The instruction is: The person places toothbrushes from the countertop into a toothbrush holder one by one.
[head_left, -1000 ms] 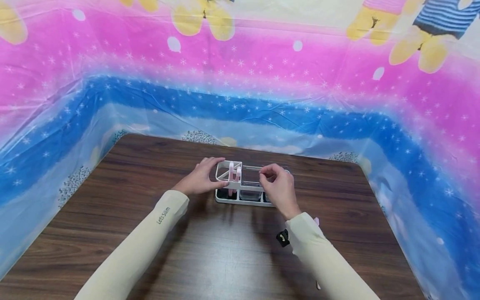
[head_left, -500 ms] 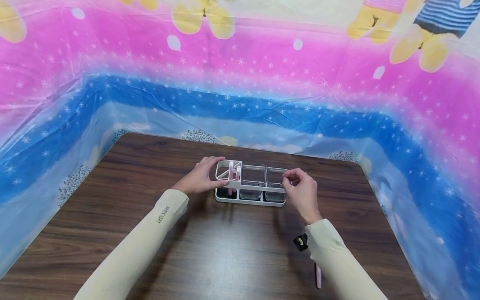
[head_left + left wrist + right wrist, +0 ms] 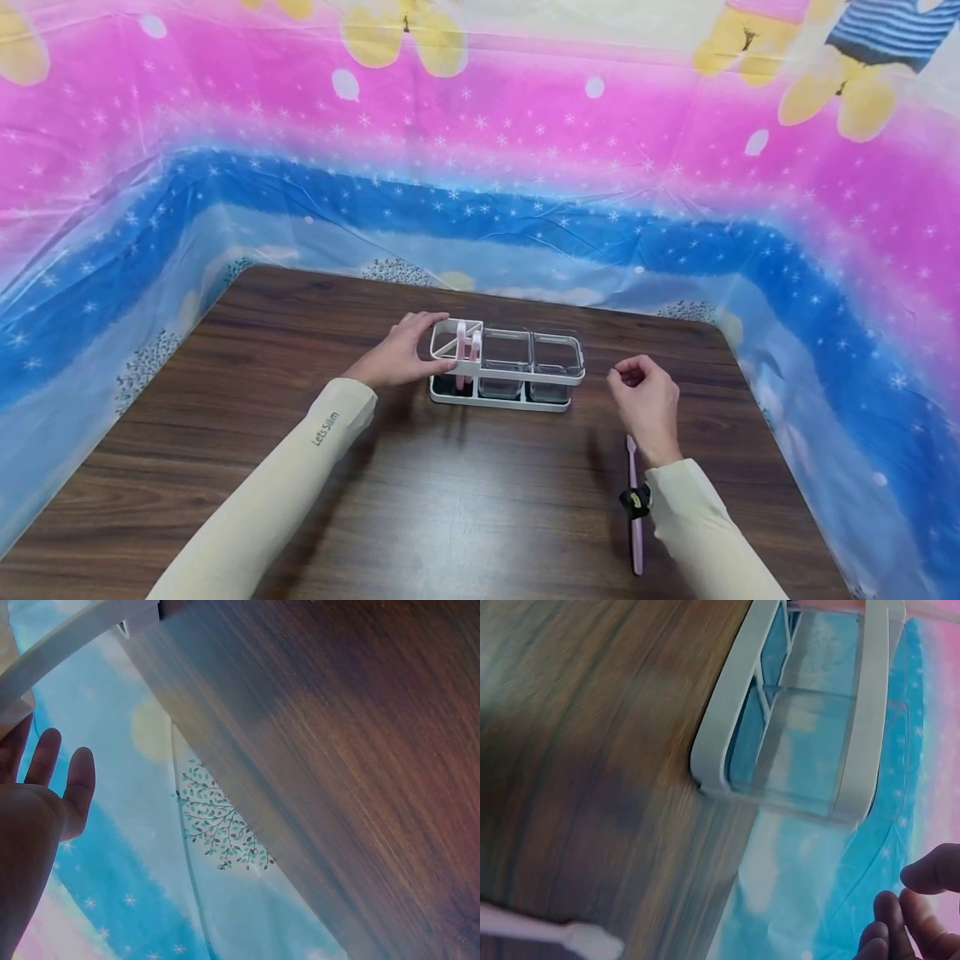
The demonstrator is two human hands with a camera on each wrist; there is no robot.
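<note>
A white toothbrush holder (image 3: 517,376) stands upright on the table, with two pink toothbrushes (image 3: 461,342) in its left section and two clear cups (image 3: 557,392) in the middle and right sections. My left hand (image 3: 393,357) grips the holder's left end, thumb in front and fingers behind. To the right of the holder, my right hand (image 3: 647,406) is in the air with loosely curled fingers, holding nothing; the right wrist view shows a small gap between its thumb and fingers (image 3: 889,911). Another pink toothbrush (image 3: 637,542) lies on the table under the right wrist, bristle end away from me.
The dark wooden table (image 3: 450,517) has its far edge just behind the holder. A printed cloth (image 3: 525,133) in pink and blue hangs around the back and both sides. A black wrist device (image 3: 636,502) sits at the right cuff and overlaps the loose toothbrush.
My right hand has moved right, away from above the cups, which now show fully. The loose toothbrush has come into view beneath the wrist. My left hand and the holder stay in place.
</note>
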